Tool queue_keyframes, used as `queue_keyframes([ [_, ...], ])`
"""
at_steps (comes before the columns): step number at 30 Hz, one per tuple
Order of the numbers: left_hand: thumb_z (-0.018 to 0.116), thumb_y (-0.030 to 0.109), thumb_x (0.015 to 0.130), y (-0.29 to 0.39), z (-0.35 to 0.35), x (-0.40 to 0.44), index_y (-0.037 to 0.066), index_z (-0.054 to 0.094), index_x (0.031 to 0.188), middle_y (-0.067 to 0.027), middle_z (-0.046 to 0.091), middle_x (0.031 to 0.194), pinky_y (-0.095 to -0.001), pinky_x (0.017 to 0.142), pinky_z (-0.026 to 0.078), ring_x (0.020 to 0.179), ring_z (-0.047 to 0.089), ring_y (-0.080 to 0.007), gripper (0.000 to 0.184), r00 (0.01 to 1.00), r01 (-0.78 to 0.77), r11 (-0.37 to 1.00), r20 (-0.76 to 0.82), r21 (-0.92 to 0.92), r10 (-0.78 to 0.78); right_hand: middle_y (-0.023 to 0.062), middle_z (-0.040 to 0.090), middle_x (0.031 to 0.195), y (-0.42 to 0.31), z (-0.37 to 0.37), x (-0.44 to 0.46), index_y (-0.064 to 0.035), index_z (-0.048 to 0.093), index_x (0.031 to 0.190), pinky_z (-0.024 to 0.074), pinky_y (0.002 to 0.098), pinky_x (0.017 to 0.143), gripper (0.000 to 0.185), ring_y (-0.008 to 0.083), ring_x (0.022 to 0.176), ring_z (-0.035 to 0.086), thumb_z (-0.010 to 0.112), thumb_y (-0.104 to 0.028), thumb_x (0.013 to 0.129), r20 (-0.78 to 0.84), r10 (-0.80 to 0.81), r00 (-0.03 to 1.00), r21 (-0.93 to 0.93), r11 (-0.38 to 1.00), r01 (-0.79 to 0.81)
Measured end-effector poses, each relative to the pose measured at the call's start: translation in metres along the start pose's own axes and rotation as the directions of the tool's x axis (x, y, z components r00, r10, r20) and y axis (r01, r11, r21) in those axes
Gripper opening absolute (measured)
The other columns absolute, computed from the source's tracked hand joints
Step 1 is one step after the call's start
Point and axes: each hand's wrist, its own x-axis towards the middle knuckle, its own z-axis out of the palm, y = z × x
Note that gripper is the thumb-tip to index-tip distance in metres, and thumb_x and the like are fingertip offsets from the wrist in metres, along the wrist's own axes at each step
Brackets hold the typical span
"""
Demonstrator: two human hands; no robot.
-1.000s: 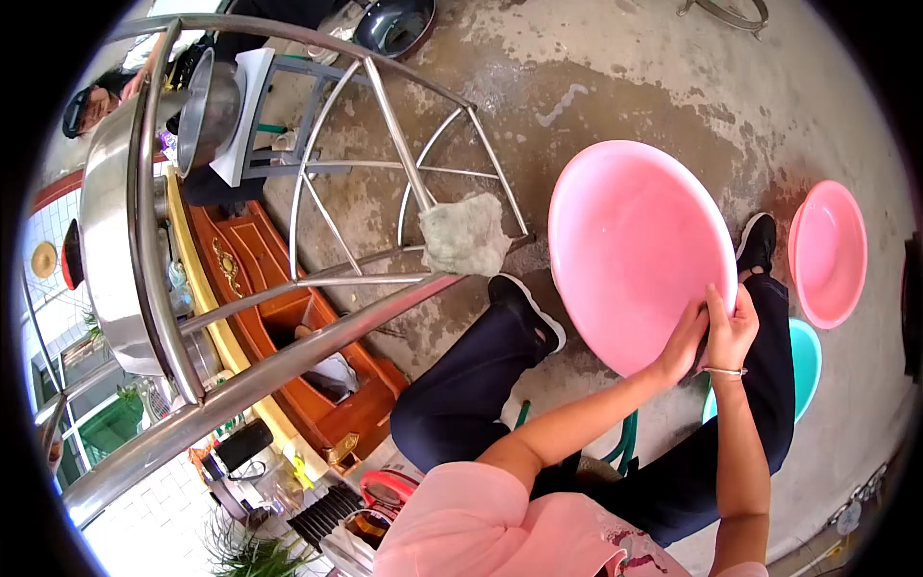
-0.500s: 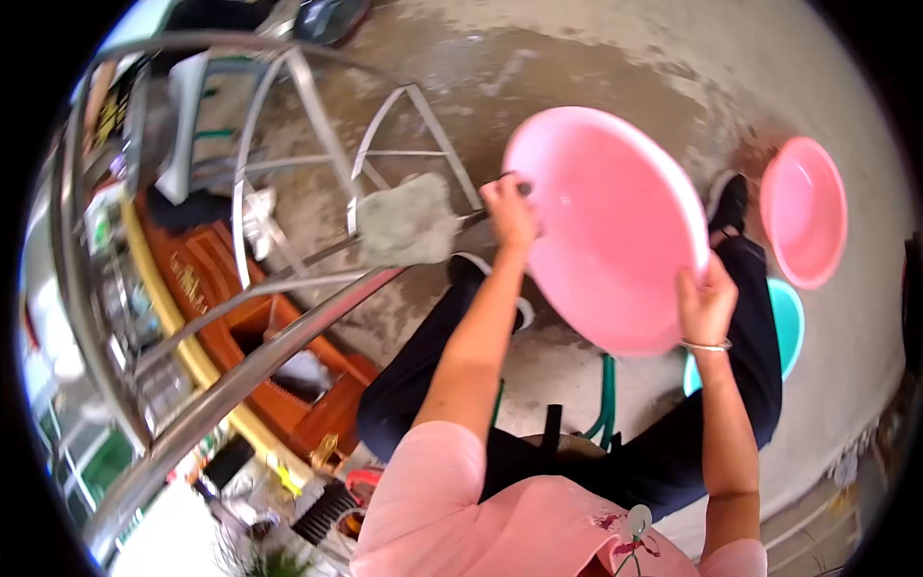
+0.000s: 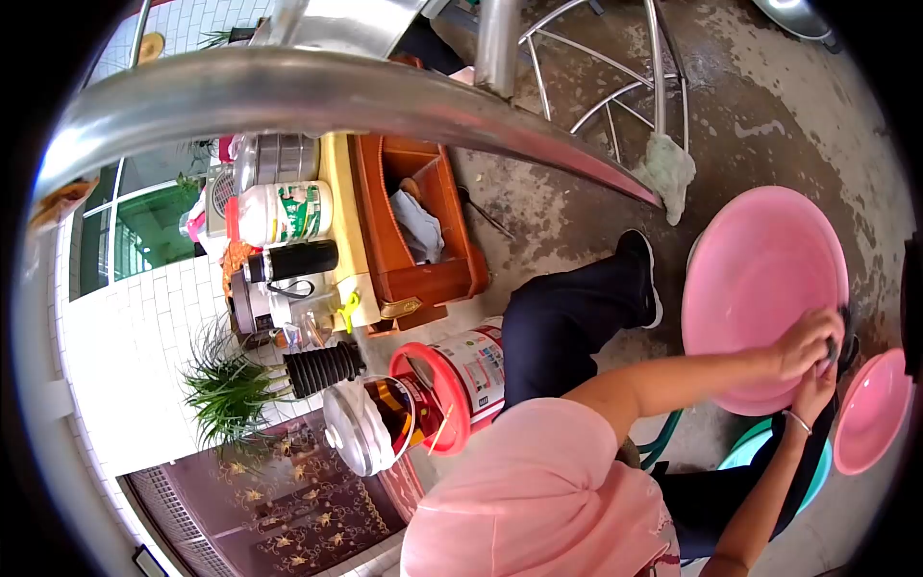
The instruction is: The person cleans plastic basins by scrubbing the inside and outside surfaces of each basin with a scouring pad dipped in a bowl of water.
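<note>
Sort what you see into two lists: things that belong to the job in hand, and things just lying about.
Likely in the job:
big pink basin, at both hands
left hand
right hand
dark item at the fingers, too blurred to name

Probably just lying about, untouched:
small pink basin
teal basin
plant
bucket
flask

Left hand [image 3: 809, 342] back beside right hand [image 3: 815, 389]
</note>
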Motion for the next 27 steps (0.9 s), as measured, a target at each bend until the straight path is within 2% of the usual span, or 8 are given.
queue_keyframes([
  [4,0.049,0.008,0.076,-0.011,-0.002,-0.047,0.005,0.055,0.082,-0.0085,0.053,0.092,-0.0378,0.086,0.04,0.094,0.049,-0.0275,0.009,0.957,0.29,0.947,0.075,-0.142,-0.282,0.0093,0.051,0.127,-0.065,-0.003,-0.009,0.001,0.038,0.139,0.0372,0.0293,0.102,0.07,0.0191,0.118,0.048,0.046,-0.002,0.069,0.38,0.145,0.914,0.708,0.591,-0.388],
  [7,0.049,0.01,0.078,-0.011,-0.02,-0.057,0.004,0.057,0.078,-0.0077,0.054,0.09,-0.0359,0.085,0.04,0.093,0.049,-0.0265,0.01,0.971,0.048,0.996,0.238,-0.081,-0.027,0.0046,0.058,0.107,-0.06,-0.012,-0.006,-0.002,0.052,0.121,0.0432,0.0284,0.087,0.041,0.0152,0.098,0.056,0.054,-0.017,0.084,0.455,0.152,0.878,0.775,0.419,-0.474],
  [12,0.052,0.013,0.076,-0.082,-0.044,-0.139,0.002,0.062,0.071,-0.017,0.059,0.083,-0.0411,0.074,0.046,0.084,0.058,-0.0307,0.015,0.643,0.341,0.899,0.63,0.275,-0.436,0.0028,0.061,0.096,-0.074,-0.009,-0.002,-0.0018,0.061,0.103,0.0454,0.0248,0.079,0.016,0.0104,0.086,0.056,0.059,-0.009,0.089,-0.061,0.217,0.974,0.512,0.845,-0.157],
  [14,0.057,0.016,0.072,-0.069,-0.082,-0.148,0.007,0.065,0.073,-0.0155,0.061,0.076,-0.0437,0.071,0.048,0.078,0.061,-0.0328,0.012,0.624,0.153,0.789,0.561,0.595,-0.544,-0.0021,0.058,0.086,-0.062,-0.016,0.0,-0.0021,0.064,0.096,0.0426,0.0233,0.07,0.011,0.0078,0.078,0.051,0.062,-0.008,0.087,-0.179,0.137,0.974,0.143,0.983,-0.112],
  [18,0.051,0.006,0.081,-0.145,-0.121,-0.152,0.005,0.064,0.095,-0.0117,0.056,0.109,-0.0397,0.093,0.044,0.107,0.051,-0.0294,0.018,0.629,0.307,0.394,0.126,0.866,-0.767,-0.0068,0.045,0.072,-0.08,0.011,-0.013,-0.0043,0.054,0.076,0.0343,0.0198,0.061,0.01,0.004,0.067,0.039,0.062,-0.002,0.081,-0.199,0.115,0.973,0.28,0.958,-0.056],
  [20,0.057,0.006,0.078,-0.118,-0.119,-0.112,0.004,0.053,0.123,-0.0171,0.051,0.126,-0.0401,0.101,0.04,0.118,0.047,-0.0344,0.045,0.736,0.006,0.237,0.156,0.971,-0.658,-0.0076,0.043,0.07,-0.088,0.022,-0.021,-0.0048,0.052,0.074,0.0326,0.0189,0.059,0.011,0.0031,0.065,0.037,0.061,-0.001,0.079,-0.188,0.173,0.967,0.319,0.942,-0.107],
  [23,0.054,0.002,0.079,-0.157,-0.079,-0.145,-0.001,0.047,0.127,-0.0219,0.05,0.126,-0.0443,0.098,0.042,0.117,0.047,-0.0408,0.049,0.812,0.324,0.363,-0.061,0.874,-0.58,-0.0083,0.042,0.067,-0.083,0.022,-0.018,-0.006,0.047,0.069,0.0314,0.0189,0.056,0.018,0.0019,0.064,0.035,0.062,-0.001,0.078,-0.24,0.147,0.96,0.295,0.953,-0.072],
  [27,0.046,-0.004,0.081,-0.082,-0.035,-0.136,0.002,0.047,0.125,-0.0226,0.05,0.124,-0.0452,0.09,0.046,0.109,0.053,-0.0405,0.045,0.685,0.484,0.611,0.164,0.627,-0.71,-0.0089,0.041,0.067,-0.101,0.015,-0.012,-0.0062,0.047,0.069,0.0306,0.0183,0.055,0.018,0.0013,0.063,0.034,0.062,-0.001,0.078,-0.246,0.15,0.958,0.272,0.959,-0.08],
])
